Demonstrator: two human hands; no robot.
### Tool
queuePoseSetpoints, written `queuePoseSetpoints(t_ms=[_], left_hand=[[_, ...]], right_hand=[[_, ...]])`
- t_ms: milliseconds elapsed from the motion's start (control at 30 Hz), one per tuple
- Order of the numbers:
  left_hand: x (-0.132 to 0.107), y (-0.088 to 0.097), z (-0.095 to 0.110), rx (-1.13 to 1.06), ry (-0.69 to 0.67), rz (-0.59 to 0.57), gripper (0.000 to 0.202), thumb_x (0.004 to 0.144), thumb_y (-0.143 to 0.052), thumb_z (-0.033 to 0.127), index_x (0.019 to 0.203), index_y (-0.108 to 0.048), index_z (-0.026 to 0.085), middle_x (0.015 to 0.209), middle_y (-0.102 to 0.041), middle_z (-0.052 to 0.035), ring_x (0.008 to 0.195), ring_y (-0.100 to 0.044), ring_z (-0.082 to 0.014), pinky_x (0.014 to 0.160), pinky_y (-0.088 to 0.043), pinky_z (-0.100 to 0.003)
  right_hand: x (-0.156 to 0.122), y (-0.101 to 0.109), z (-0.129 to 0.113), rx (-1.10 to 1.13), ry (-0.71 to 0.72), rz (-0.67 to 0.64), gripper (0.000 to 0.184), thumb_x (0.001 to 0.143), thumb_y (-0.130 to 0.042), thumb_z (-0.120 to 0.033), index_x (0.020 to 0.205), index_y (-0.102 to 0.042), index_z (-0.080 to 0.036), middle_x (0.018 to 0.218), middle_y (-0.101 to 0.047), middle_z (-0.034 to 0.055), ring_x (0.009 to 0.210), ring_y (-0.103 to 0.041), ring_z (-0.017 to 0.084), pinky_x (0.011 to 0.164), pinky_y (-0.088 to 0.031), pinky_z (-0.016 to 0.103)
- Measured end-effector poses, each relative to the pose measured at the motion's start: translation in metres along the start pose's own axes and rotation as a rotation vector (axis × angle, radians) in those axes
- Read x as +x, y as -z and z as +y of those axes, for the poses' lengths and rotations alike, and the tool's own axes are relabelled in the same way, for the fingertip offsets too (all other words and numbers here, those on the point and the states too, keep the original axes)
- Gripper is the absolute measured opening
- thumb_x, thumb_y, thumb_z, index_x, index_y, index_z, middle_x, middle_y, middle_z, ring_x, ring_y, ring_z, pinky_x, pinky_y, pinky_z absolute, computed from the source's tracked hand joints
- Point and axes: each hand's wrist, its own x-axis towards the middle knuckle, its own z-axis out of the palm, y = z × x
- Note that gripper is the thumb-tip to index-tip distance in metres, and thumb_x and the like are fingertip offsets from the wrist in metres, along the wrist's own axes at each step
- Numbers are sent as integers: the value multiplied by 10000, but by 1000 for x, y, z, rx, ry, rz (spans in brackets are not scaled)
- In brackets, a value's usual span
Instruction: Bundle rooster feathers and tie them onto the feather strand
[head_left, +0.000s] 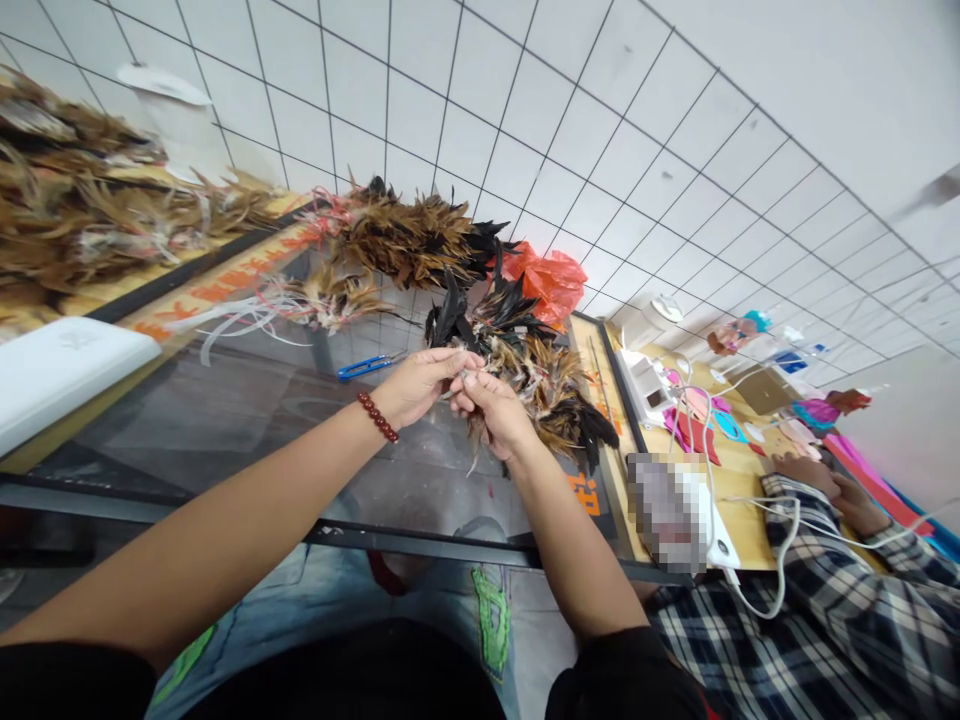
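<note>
The person's left hand (pixel 420 385) and right hand (pixel 491 410) meet over the glass bench (pixel 247 420). Both hold a bunch of brown and black feathers (pixel 525 365). The left hand's grip is pinched tight on the near end of the bunch. The right hand's grip is closed around it just beside the left, and the two hands touch. The bunch fans out away from the hands, toward the wall. A red bead band (pixel 377 417) sits on the left wrist. Blue snips (pixel 367 367) lie on the glass, near the left hand. More feathers (pixel 409 235) lie farther back, and a red bag (pixel 547 282) sits next to them. A big heap of feathers (pixel 75 200) is at the far left, with a white box (pixel 60 370) below it. At the right, another person in a checked sleeve (pixel 825 600) rests hands on a wooden bench (pixel 739 470) with bright bits and white cords (pixel 750 500) on it.
</note>
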Motion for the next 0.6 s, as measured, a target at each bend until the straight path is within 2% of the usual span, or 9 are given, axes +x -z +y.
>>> queuePoseSetpoints(t_ms=[67, 167, 233, 267, 333, 433, 500, 533, 600], left_hand=[[0, -2, -2, -18, 10, 8, 379, 689, -790, 412, 866, -700, 90, 534, -541, 13, 444, -548, -115, 430, -475, -244], [-1, -4, -3, -35, 82, -18, 420, 673, -803, 411, 925, -699, 91, 556, -560, 10, 449, -548, -109, 422, -462, -232], [-1, -5, -4, -30, 91, -26, 437, 677, -795, 430, 931, -695, 89, 565, -570, 1, 465, -558, -119, 430, -465, -238], [-1, -6, -4, -30, 64, -9, 420, 680, -791, 435, 897, -690, 90, 588, -590, -13, 494, -575, -127, 449, -475, -244], [1, -7, -5, -35, -27, 66, 366, 688, -785, 429, 793, -660, 101, 640, -623, -36, 575, -610, -138, 514, -501, -246], [2, -7, -5, -12, -102, 155, 320, 717, -771, 395, 712, -604, 123, 555, -541, 15, 532, -547, -90, 543, -484, -213], [1, -8, -4, 17, -55, 123, 303, 745, -746, 391, 722, -592, 131, 488, -430, 60, 435, -423, -51, 469, -412, -180], [0, -9, -4, 26, -20, 92, 301, 755, -737, 392, 725, -585, 133, 479, -393, 71, 409, -364, -38, 434, -363, -164], [-1, -10, -3, 35, 61, 25, 316, 753, -736, 400, 719, -567, 134, 484, -365, 77, 391, -292, -22, 393, -265, -140]], right_hand=[[1, -2, 1, 32, -37, 30, 337, 677, -726, -483, 718, -587, -179, 513, -439, -57, 582, -504, 103, 527, -319, 209], [0, -1, -1, 85, -74, -17, 330, 688, -704, -476, 682, -534, -193, 506, -396, -60, 574, -497, 115, 516, -329, 216], [-1, 5, -4, 6, -61, -69, 336, 736, -651, -504, 677, -522, -199, 499, -376, -62, 557, -475, 119, 517, -331, 226], [-3, 10, -7, -105, -39, -85, 341, 760, -626, -514, 674, -531, -198, 502, -384, -59, 552, -462, 118, 526, -335, 231], [-5, 23, -12, -420, 57, -38, 333, 788, -607, -504, 682, -579, -189, 548, -463, -43, 581, -466, 117, 583, -371, 245], [-8, 41, -21, -734, 310, 237, 255, 829, -589, -441, 819, -662, -196, 788, -631, 0, 766, -552, 145, 775, -431, 292], [-8, 44, -23, -731, 429, 351, 249, 848, -575, -424, 934, -683, -217, 953, -669, 26, 914, -583, 171, 886, -432, 324], [-7, 44, -23, -697, 446, 341, 258, 844, -585, -423, 973, -689, -225, 995, -673, 33, 952, -587, 177, 912, -433, 330], [-6, 39, -21, -583, 404, 226, 296, 822, -619, -435, 1031, -692, -238, 984, -677, 31, 941, -597, 174, 907, -451, 330]])
